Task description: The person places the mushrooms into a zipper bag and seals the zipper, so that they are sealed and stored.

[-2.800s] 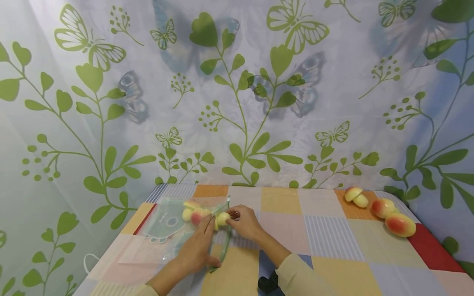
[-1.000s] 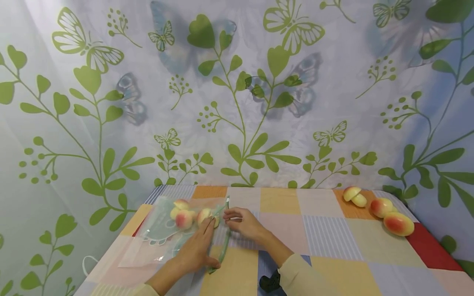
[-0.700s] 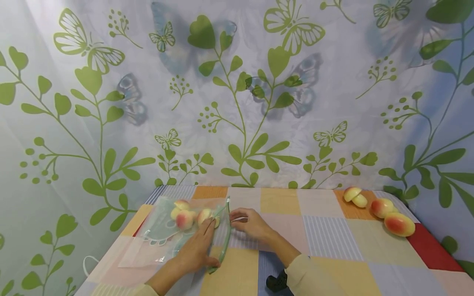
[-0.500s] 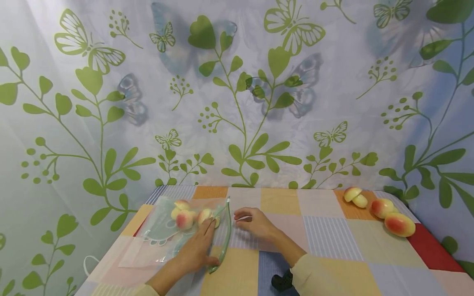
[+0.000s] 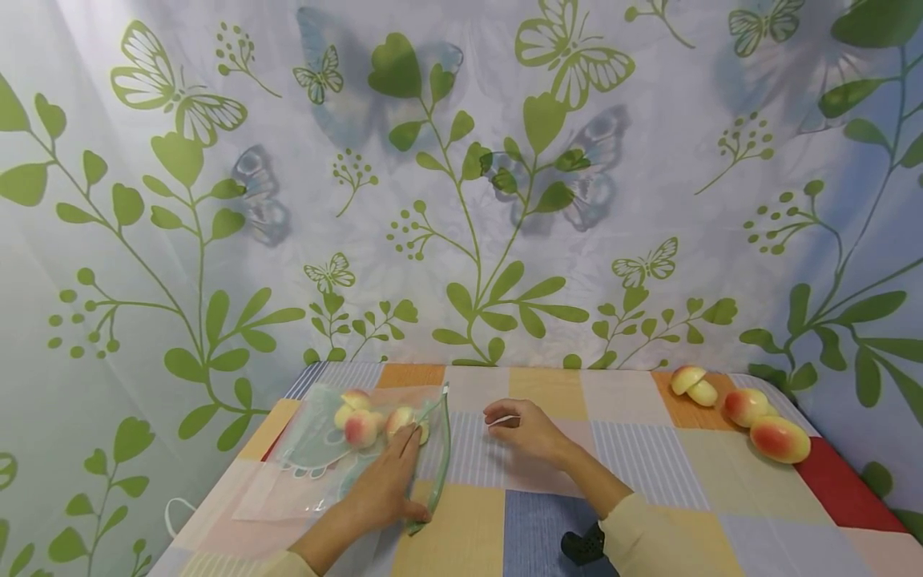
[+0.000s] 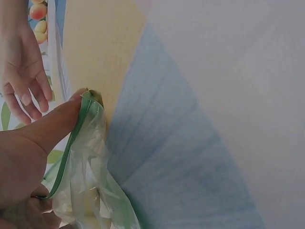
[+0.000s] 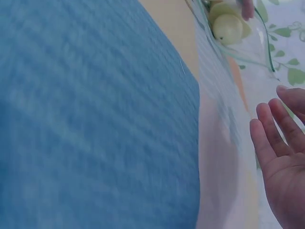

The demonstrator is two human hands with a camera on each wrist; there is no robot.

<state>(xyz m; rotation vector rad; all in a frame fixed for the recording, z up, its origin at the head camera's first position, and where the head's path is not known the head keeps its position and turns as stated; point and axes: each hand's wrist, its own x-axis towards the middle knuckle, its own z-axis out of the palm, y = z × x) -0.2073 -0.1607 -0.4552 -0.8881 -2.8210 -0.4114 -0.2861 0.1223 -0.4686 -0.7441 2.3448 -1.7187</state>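
Observation:
A clear zip bag [image 5: 317,449] with a green zip edge and a pale printed pattern lies flat at the table's left. Inside it are several yellow-and-red mushroom-like pieces [image 5: 363,429]. My left hand [image 5: 382,489] lies over the bag's mouth; in the left wrist view its thumb [image 6: 59,119] hooks one end of the green zip edge [image 6: 71,143] while the fingers bend at the other, keeping the mouth spread. My right hand [image 5: 530,433] hovers right of the bag, holding nothing, its fingers loosely bent and apart from the zip edge.
On the table's far right sit a mushroom-shaped piece [image 5: 694,385] and two rounded yellow-and-red pieces [image 5: 780,438]. A patchwork cloth [image 5: 548,385] covers the table. Behind it hangs a leaf-and-butterfly curtain [image 5: 461,240]. A black object [image 5: 582,545] is at my right wrist.
A yellow piece that my right hand held at the bag's mouth is now inside the bag. My right hand has let go and drawn away rightward. My left hand has stayed put.

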